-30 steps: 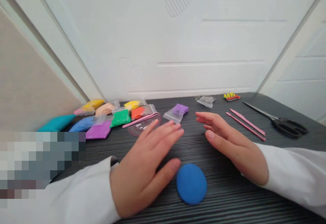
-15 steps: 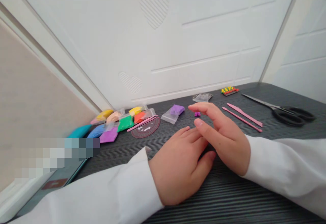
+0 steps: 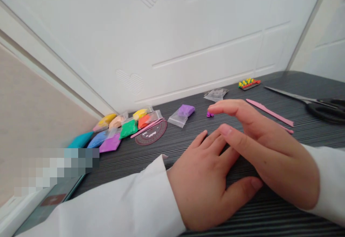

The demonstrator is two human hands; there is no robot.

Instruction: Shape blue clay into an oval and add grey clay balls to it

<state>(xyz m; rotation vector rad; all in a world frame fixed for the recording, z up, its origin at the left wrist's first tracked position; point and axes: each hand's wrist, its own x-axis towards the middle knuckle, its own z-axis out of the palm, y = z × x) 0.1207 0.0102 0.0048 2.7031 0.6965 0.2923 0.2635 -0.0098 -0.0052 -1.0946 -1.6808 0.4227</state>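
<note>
My left hand (image 3: 205, 183) lies palm down over the dark tabletop, its fingers spread and its thumb held out to the right. Against its fingers rests my right hand (image 3: 258, 150), with thumb and index finger apart; its other fingers are hidden. Nothing shows in either hand, though the space under the left palm is out of sight. Just beyond the right index fingertip sits a small purple clay piece (image 3: 209, 114). Farther back is an opened clear bag with a lump of purple clay (image 3: 185, 110).
Several bagged clay colours, including a green pack (image 3: 128, 128), line the left side beside a round patterned mat (image 3: 151, 133) with a pink tool on it. At right are a pink clay knife (image 3: 269, 112), scissors (image 3: 323, 109) and small yellow-and-red clay pieces (image 3: 249, 83). A white panel (image 3: 215, 32) stands behind.
Both hands have come nearer and to the right in view. My left fingers are more spread and its thumb reaches farther out. The view has shifted slightly.
</note>
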